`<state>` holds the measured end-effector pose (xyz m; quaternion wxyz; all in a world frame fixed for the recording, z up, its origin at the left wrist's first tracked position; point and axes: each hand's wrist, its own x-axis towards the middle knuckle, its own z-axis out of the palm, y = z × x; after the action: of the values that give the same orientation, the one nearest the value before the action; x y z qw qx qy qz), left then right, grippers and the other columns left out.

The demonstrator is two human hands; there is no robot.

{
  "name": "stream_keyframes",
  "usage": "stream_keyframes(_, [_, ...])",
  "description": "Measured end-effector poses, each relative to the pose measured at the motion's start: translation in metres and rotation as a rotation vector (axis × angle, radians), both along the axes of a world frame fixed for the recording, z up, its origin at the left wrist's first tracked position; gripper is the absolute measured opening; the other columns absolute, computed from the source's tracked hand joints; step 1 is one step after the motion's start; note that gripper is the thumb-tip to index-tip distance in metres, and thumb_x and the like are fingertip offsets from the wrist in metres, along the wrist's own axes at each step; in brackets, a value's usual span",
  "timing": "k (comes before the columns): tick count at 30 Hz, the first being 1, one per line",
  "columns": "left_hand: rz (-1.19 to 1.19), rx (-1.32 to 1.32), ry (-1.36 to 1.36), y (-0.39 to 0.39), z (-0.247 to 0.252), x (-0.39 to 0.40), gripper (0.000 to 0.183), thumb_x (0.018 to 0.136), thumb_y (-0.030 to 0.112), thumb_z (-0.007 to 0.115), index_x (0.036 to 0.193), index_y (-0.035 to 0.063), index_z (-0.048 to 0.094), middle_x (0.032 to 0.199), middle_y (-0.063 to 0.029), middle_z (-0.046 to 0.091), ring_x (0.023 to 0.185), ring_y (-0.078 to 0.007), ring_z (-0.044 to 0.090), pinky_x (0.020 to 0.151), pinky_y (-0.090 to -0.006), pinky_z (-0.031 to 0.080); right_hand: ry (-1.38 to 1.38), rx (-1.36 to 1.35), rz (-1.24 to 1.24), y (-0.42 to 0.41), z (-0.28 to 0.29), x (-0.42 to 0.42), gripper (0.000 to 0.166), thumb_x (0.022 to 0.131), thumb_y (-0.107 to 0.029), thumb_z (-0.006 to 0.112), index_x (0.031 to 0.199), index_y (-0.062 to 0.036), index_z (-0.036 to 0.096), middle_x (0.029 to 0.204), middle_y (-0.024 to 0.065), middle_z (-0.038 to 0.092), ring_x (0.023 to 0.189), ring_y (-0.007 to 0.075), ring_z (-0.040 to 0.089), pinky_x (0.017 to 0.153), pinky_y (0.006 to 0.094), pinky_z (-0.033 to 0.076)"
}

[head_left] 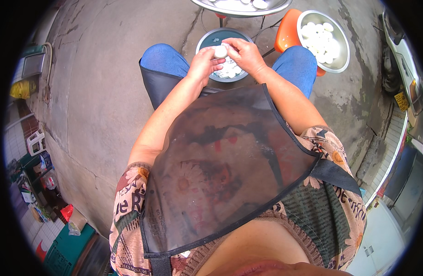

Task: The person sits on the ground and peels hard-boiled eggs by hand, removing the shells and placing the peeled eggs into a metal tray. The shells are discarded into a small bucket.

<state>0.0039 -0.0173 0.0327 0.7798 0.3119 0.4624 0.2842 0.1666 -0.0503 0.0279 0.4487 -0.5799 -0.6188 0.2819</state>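
Between my two hands is a white egg (220, 52), held above a grey-rimmed basin (225, 80) that has white shell pieces (229, 70) in it. My left hand (205, 63) holds the egg with thumb and fingers from its left side. My right hand (245, 55) has its thumb and fingertips at the egg's upper right, where a small white bit shows; whether it grips the egg or that bit I cannot tell. To the right, a steel bowl (345, 57) full of white eggs (320, 41) rests on an orange stool (286, 29).
A large metal basin (242, 13) with a few white eggs stands ahead on thin legs over the concrete ground (104, 69). A parked vehicle (404, 62) is at the far right. A green bin (68, 248) and a white jug (36, 143) are at the left.
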Motion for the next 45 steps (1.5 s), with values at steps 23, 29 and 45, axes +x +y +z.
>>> stream_keyframes(23, [0.190, -0.308, -0.522, 0.011, -0.006, -0.010, 0.055, 0.097, 0.048, 0.026, 0.115, 0.0024, 0.051, 0.097, -0.0134, 0.059, 0.076, -0.0210, 0.057, 0.060, -0.0291, 0.048, -0.218, 0.061, -0.111, 0.007, -0.010, 0.007, 0.018, 0.082, -0.022, 0.061, 0.092, -0.0096, 0.068, 0.092, 0.0093, 0.065, 0.090, 0.0295, 0.059, 0.080, 0.0382, 0.047])
stream_keyframes(29, [0.162, -0.292, -0.532, 0.012, -0.011, -0.011, 0.053, 0.097, 0.047, 0.029, 0.116, 0.0020, 0.050, 0.101, -0.0144, 0.059, 0.080, -0.0236, 0.057, 0.061, -0.0304, 0.047, -0.371, -0.056, -0.159, 0.004, 0.005, 0.005, 0.016, 0.077, -0.018, 0.057, 0.087, -0.0121, 0.068, 0.083, 0.0097, 0.067, 0.084, 0.0296, 0.061, 0.078, 0.0400, 0.048])
stream_keyframes(45, [0.129, -0.208, -0.378, 0.010, -0.008, -0.003, 0.046, 0.098, 0.042, 0.029, 0.115, 0.0044, 0.050, 0.106, -0.0134, 0.059, 0.089, -0.0253, 0.059, 0.064, -0.0322, 0.050, -0.300, -0.244, -0.061, -0.002, -0.008, 0.005, 0.016, 0.080, -0.015, 0.059, 0.092, -0.0090, 0.066, 0.110, 0.0105, 0.056, 0.103, 0.0300, 0.055, 0.086, 0.0386, 0.046])
